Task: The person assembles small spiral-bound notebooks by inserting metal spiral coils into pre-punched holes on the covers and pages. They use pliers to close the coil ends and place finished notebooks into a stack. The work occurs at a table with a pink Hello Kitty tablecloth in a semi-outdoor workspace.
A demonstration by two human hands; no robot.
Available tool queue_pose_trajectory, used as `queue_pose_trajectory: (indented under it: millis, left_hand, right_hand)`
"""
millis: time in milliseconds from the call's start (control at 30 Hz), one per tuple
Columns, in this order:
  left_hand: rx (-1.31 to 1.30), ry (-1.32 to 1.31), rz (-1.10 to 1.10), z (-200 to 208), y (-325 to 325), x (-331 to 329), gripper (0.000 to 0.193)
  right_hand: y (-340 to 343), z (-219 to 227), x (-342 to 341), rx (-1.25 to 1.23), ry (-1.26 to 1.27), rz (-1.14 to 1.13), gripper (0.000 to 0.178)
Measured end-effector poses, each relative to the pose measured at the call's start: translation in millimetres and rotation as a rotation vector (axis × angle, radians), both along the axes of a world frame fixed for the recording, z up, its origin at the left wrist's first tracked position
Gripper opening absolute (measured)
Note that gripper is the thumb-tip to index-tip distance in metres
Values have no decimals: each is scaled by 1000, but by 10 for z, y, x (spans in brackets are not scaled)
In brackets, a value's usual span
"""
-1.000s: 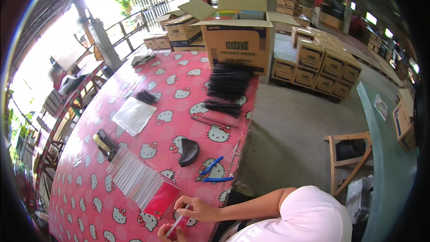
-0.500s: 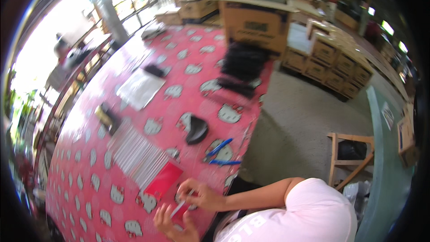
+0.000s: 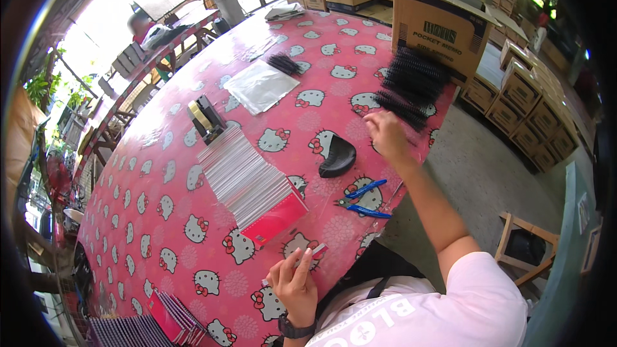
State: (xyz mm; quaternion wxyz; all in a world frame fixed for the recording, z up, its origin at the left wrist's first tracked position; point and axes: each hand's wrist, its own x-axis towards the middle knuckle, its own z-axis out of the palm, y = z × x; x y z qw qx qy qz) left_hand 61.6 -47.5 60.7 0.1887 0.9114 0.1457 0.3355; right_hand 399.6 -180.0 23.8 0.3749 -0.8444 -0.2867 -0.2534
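Right hand [image 3: 387, 135], fingers loosely open, should pinch one black binding coil [image 3: 411, 87]; left hand [image 3: 297, 283] grips a small red notebook [image 3: 302, 260].

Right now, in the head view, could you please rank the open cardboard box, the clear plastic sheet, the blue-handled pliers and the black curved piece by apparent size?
1. Open cardboard box, though farthest away.
2. Clear plastic sheet.
3. Blue-handled pliers and black curved piece: too alike to rank.

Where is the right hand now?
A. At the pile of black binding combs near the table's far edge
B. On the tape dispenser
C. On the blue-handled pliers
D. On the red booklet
A: the right hand is stretched out to the pile of black binding combs, while the blue-handled pliers lie untouched nearer the person.
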Motion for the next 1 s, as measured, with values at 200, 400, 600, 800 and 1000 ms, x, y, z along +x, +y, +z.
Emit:
queue_pose_trajectory:
  millis: [200,400,600,800,1000]
  left_hand:
    - [8,-41,34,-5,12,60,27]
    - [11,-129,74,152,305,71,20]
    - [21,-74,96,-39,465,136,19]
    - [-10,-88,75,-20,450,114,18]
    - [-70,-53,50,32,459,74,17]
  right_hand:
    - [27,-218,419,-427,33,-142,20]
    - [71,-86,469,-131,196,115,26]
    - [179,864,-712,43,744,721,43]
    - [395,418,-1403,-22,782,1166,38]
    - [423,484,-1497,-204,621,1006,28]
